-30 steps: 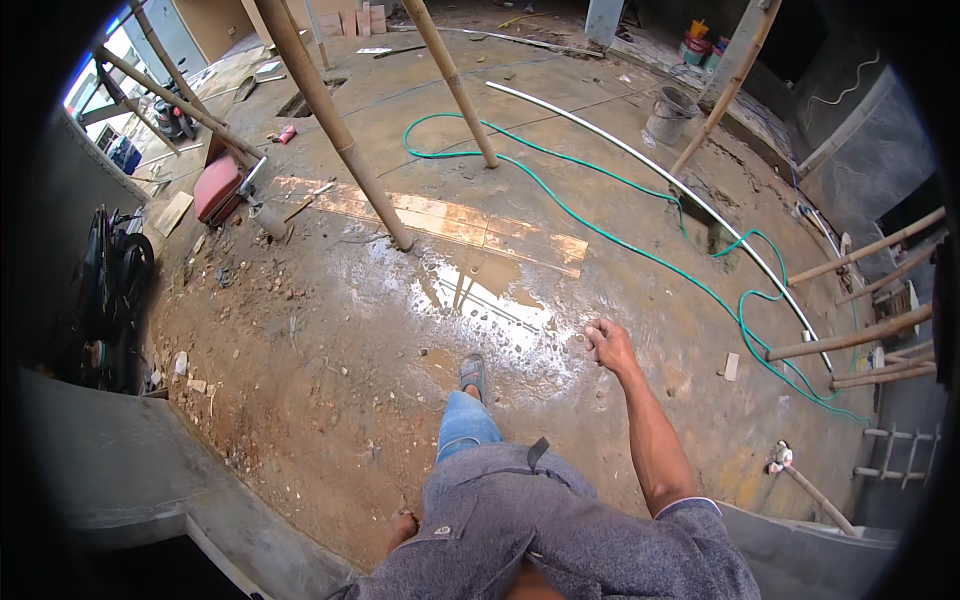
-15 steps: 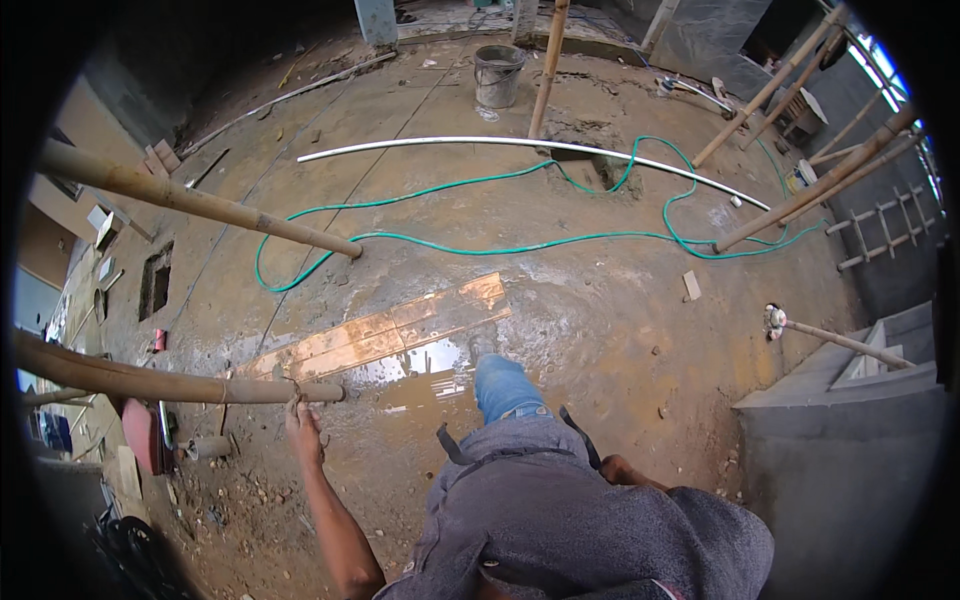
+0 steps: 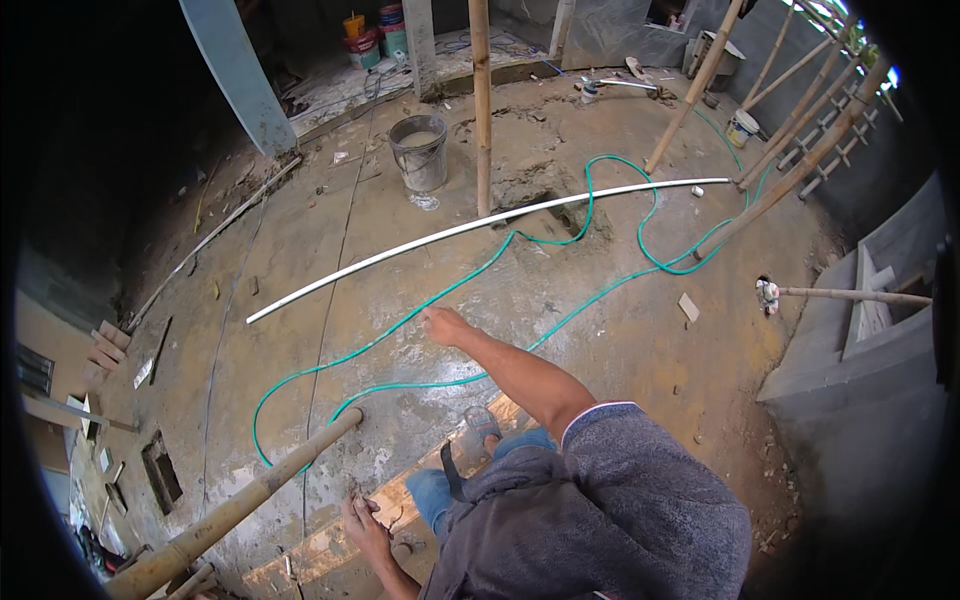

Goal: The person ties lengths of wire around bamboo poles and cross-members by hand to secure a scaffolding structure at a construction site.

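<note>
Wet floor (image 3: 640,375) carries one green hose (image 3: 513,236), looped ahead; one long white pipe (image 3: 430,239), crossed by hose; one grey bucket (image 3: 420,168) beyond pipe. Right hand (image 3: 445,326), back at side half second ago, now out by hose, putting it within reach, contact unclear. Left hand (image 3: 367,525) lower, fingers curled, grip can't tell. Two hands, apart.

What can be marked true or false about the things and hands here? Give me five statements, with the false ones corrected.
1. The grey cylindrical bucket stands upright. True.
2. The long white plastic pipe lies coiled up. False: it lies stretched out.
3. The thin green hose lies in winding loops. True.
4. The person's left hand grips the hose. False: it is apart from the hose.
5. The right hand reaches farther forward than the left hand. True.
</note>
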A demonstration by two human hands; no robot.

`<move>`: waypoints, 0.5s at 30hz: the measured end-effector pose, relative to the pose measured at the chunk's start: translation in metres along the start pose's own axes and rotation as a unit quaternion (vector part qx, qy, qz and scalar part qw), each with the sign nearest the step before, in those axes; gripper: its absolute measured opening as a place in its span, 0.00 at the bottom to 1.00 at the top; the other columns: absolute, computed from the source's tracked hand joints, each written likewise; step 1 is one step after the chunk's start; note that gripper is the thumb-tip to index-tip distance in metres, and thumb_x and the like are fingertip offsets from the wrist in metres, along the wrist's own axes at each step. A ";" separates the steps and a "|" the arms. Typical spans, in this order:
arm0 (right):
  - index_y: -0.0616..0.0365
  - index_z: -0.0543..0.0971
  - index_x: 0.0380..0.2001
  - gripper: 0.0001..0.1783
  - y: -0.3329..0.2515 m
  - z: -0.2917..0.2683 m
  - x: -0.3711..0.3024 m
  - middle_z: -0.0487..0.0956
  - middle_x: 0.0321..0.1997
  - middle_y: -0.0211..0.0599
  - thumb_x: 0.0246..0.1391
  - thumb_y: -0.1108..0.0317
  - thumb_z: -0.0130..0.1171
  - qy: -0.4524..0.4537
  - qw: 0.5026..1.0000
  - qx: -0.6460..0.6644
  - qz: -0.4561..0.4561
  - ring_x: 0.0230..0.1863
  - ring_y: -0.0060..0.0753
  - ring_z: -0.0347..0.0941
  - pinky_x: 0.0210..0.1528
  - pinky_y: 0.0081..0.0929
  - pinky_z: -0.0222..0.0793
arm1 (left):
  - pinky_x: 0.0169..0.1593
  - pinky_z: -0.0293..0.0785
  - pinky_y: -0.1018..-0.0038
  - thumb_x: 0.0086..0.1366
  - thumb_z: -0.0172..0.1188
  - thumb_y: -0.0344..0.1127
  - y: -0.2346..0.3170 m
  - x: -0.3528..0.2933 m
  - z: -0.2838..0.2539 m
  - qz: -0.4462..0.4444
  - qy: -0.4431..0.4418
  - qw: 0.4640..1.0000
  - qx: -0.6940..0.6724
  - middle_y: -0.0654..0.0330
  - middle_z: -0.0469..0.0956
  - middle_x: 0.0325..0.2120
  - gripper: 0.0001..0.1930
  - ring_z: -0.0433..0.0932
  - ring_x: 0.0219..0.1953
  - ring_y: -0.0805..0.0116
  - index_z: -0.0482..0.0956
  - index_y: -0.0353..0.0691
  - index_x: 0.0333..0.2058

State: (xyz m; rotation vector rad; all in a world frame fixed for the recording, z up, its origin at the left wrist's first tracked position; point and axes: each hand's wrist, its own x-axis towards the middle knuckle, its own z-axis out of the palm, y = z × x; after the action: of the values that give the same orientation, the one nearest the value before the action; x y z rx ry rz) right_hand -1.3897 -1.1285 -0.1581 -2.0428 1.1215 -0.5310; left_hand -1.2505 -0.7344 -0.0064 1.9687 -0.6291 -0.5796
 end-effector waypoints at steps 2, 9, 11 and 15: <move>0.59 0.76 0.39 0.15 -0.110 -0.011 0.082 0.78 0.39 0.53 0.52 0.64 0.49 -0.042 0.994 0.065 -0.083 0.45 0.56 0.74 0.47 0.45 0.69 | 0.35 0.68 0.76 0.70 0.49 0.40 0.000 0.064 -0.003 0.061 0.023 0.998 -0.007 0.61 0.71 0.23 0.14 0.69 0.27 0.73 0.72 0.33 0.42; 0.63 0.69 0.54 0.28 -0.300 0.040 0.122 0.75 0.50 0.55 0.52 0.60 0.57 -0.373 0.882 0.151 -0.247 0.52 0.49 0.72 0.52 0.37 0.66 | 0.43 0.68 0.74 0.68 0.53 0.42 0.057 0.268 0.004 0.059 0.029 0.860 -0.506 0.64 0.68 0.25 0.17 0.69 0.36 0.73 0.65 0.36 0.47; 0.63 0.63 0.60 0.35 -0.297 0.100 0.144 0.74 0.51 0.56 0.56 0.51 0.55 -0.364 0.871 0.233 -0.234 0.54 0.50 0.70 0.54 0.37 0.65 | 0.45 0.68 0.71 0.67 0.54 0.44 0.071 0.330 0.001 0.068 0.023 0.848 -0.525 0.61 0.69 0.32 0.18 0.70 0.37 0.70 0.64 0.39 0.48; 0.63 0.60 0.60 0.37 -0.330 0.116 0.214 0.75 0.48 0.56 0.59 0.46 0.52 -0.318 0.880 0.289 -0.202 0.53 0.50 0.70 0.54 0.37 0.64 | 0.55 0.66 0.55 0.60 0.50 0.65 0.060 0.450 -0.026 -0.075 0.021 0.926 -0.369 0.55 0.68 0.50 0.36 0.67 0.52 0.54 0.63 0.40 0.55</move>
State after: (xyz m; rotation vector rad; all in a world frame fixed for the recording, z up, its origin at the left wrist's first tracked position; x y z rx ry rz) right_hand -1.0215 -1.1472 0.0210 -1.6981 0.1068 -0.2940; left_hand -0.9061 -1.0310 -0.0028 1.3119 -0.1776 -0.7352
